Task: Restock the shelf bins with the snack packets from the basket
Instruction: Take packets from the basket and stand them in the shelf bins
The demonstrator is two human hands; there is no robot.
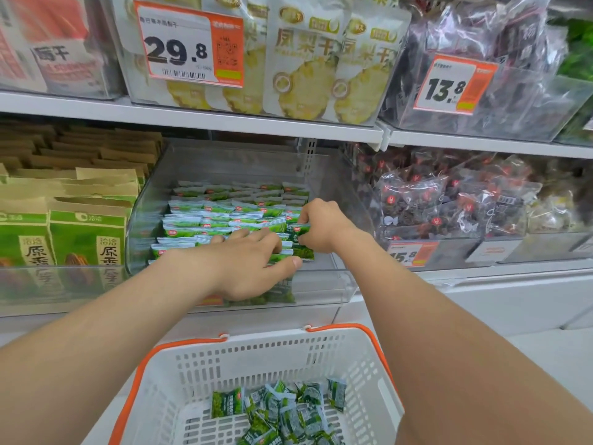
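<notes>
A clear shelf bin [324, 284] in the middle of the lower shelf holds rows of small green snack packets [205, 216]. My left hand [253, 264] lies flat, fingers spread, on the packets at the bin's front, pressing them down. My right hand [321, 224] is inside the bin at its right side, fingers pinched on a green packet [303, 242] standing on edge. Below, a white basket [256, 358] with orange handles holds several loose green packets [282, 409].
Left of the bin stand green and tan boxes [86, 232]. To the right is a bin of dark clear-wrapped packets [449, 200]. The upper shelf carries pineapple pouches [305, 65] and orange price tags [189, 43]. A white shelf edge [224, 118] overhangs the bin.
</notes>
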